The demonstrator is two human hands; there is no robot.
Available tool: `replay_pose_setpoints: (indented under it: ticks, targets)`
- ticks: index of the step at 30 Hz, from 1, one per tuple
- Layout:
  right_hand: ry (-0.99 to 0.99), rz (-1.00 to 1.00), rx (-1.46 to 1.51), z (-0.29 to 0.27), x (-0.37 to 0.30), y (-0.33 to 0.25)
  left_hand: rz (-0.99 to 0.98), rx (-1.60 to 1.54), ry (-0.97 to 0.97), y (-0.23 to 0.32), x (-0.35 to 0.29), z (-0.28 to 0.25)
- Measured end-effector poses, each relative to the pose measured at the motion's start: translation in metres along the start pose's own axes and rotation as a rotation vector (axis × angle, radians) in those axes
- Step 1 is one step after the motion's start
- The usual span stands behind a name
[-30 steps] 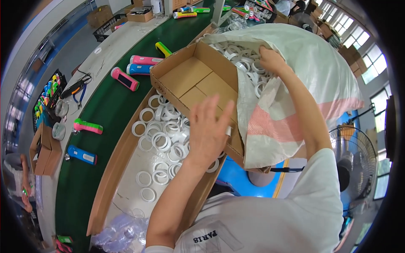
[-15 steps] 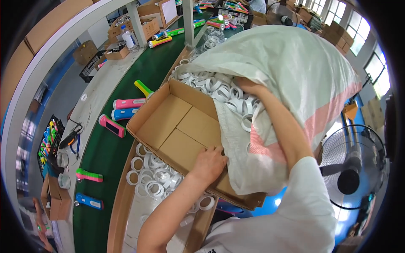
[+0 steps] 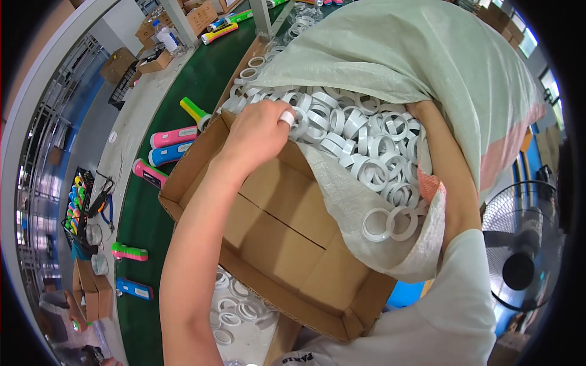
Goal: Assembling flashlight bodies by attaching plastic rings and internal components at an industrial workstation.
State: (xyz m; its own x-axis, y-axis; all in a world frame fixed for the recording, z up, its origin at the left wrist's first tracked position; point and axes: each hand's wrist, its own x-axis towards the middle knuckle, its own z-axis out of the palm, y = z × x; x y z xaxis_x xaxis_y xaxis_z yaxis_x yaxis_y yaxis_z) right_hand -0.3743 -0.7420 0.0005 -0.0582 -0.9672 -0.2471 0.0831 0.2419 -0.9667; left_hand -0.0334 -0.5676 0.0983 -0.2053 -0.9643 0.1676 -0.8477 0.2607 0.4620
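Note:
Many white plastic rings (image 3: 332,119) spill from the mouth of a large pale woven sack (image 3: 390,46) with a pink stripe. Below the sack's mouth sits an open cardboard box (image 3: 287,244), tilted, with bare brown inside and the sack's front flap lying over its right side. My left hand (image 3: 259,128) is over the box's far edge, fingers curled, with a white ring at the fingertips beside the heap. At the right, my right hand (image 3: 421,110) reaches up under the sack's upper lip; its fingers are hidden in the fabric.
More white rings (image 3: 238,308) lie in a tray under the box. To the left runs a green conveyor belt (image 3: 183,104) with a pink flashlight (image 3: 173,137), a blue flashlight (image 3: 170,154) and others. A floor fan (image 3: 519,256) stands at the right.
My left hand has left the box's near side and moved up to the rings. The sack's mouth is lifted wider by my right hand, exposing more rings. The view has shifted.

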Motion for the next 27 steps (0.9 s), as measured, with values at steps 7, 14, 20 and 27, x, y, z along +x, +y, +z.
replay_pose_setpoints:
  ticks: [7,14,20,27]
  targets:
    - [-0.037,-0.111,-0.124,0.011,-0.010,0.015,-0.302,0.231,-0.174,-0.053,0.061,0.038]
    - [-0.218,-0.077,-0.120,0.003,0.042,-0.003,-0.400,-0.229,-0.290,-0.053,0.096,0.042]
    - [-0.381,-0.118,-0.159,-0.052,-0.190,0.043,-0.404,-0.445,-0.321,-0.075,0.102,0.050]
    - [-0.602,-0.129,-0.117,0.134,-0.125,-0.029,-0.401,-0.968,-0.480,-0.061,0.065,0.017]
